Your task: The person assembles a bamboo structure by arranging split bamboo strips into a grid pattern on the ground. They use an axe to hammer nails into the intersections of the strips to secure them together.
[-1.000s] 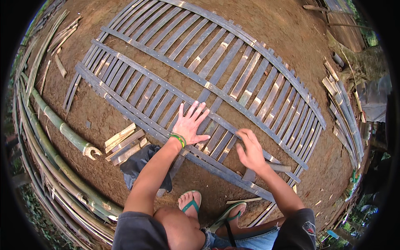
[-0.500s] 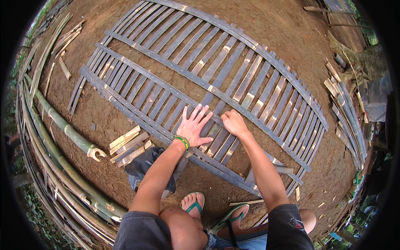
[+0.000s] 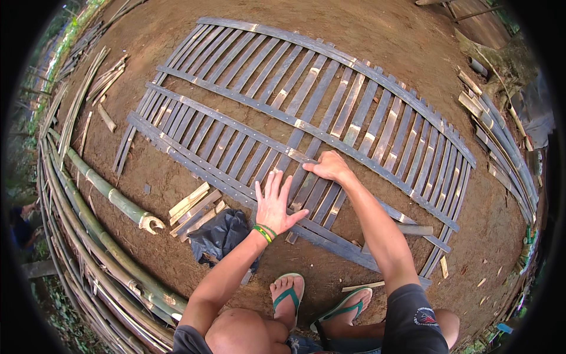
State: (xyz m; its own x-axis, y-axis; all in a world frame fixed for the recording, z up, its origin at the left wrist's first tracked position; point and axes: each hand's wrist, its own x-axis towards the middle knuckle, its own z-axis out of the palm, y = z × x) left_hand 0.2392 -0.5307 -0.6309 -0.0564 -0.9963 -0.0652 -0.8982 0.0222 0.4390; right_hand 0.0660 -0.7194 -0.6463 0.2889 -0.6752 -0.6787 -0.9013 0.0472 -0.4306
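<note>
A long frame of dark, flat bamboo slats fixed across several long rails lies on the dirt before me. My left hand is open with fingers spread, above the lower double rail; I cannot tell whether it touches. A green and yellow wristband circles that wrist. My right hand is closed over the inner rail, near the middle of the frame, its thumb stretched along the rail toward the left. The fingers under that hand are mostly hidden.
A black plastic bag and short split bamboo pieces lie left of my feet. Thick green bamboo poles run along the left. Split bamboo strips are piled at the right. A short piece lies by the frame's right end.
My left hand has drawn back toward me off the slats. My right hand's thumb has stretched out along the rail. The whole view has shifted slightly.
</note>
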